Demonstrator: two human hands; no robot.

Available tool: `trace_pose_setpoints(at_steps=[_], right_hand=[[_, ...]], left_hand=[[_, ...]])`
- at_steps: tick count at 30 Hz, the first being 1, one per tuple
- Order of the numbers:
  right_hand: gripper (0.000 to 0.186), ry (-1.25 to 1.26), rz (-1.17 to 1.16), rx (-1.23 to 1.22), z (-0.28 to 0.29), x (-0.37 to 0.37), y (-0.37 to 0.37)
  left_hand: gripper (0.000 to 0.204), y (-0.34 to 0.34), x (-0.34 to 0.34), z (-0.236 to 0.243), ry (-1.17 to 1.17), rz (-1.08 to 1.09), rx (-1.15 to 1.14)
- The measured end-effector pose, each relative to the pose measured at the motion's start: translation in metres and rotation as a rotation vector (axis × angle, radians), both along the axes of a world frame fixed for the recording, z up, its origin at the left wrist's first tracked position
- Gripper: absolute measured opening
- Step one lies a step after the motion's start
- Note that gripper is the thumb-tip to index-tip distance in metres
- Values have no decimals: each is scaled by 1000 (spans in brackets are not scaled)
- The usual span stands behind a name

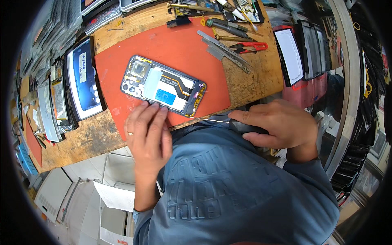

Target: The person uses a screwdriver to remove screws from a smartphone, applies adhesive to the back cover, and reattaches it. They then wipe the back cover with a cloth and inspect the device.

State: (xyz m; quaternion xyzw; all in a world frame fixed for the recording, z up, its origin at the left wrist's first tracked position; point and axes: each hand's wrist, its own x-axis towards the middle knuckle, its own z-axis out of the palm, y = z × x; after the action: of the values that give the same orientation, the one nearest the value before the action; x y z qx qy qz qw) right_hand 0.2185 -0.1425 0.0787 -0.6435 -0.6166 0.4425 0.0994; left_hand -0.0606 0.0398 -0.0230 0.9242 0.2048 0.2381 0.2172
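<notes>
An opened smartphone [163, 85] lies screen-down on a red mat [196, 45], its inner parts, ribbon cables and a blue label showing. My left hand [145, 136] rests its loosely bent fingertips on the phone's near left edge, with the thumb apart from it and not gripping. My right hand [277, 124] grips a dark-handled tool [247, 127] whose thin metal shaft reaches left toward the phone's near right corner. Whether the tip touches the phone is too small to tell.
Metal strips [224, 53], red-handled snips [253, 46] and several screwdrivers [228, 26] lie along the mat's far right. Phone parts and a boxed screen [83, 77] stand at left on the wooden bench [81, 147]. Framed panels [290, 57] and a rail [345, 36] are at right.
</notes>
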Motion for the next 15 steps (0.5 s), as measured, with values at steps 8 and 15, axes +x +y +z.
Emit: trace_pose_setpoints(at_steps=[8, 15], right_hand=[[58, -125, 29, 24, 6, 0, -2], [58, -136, 49, 29, 9, 5, -1]], left_hand=[[38, -21, 9, 2, 9, -65, -3], [64, -25, 21, -5, -29, 58, -88]])
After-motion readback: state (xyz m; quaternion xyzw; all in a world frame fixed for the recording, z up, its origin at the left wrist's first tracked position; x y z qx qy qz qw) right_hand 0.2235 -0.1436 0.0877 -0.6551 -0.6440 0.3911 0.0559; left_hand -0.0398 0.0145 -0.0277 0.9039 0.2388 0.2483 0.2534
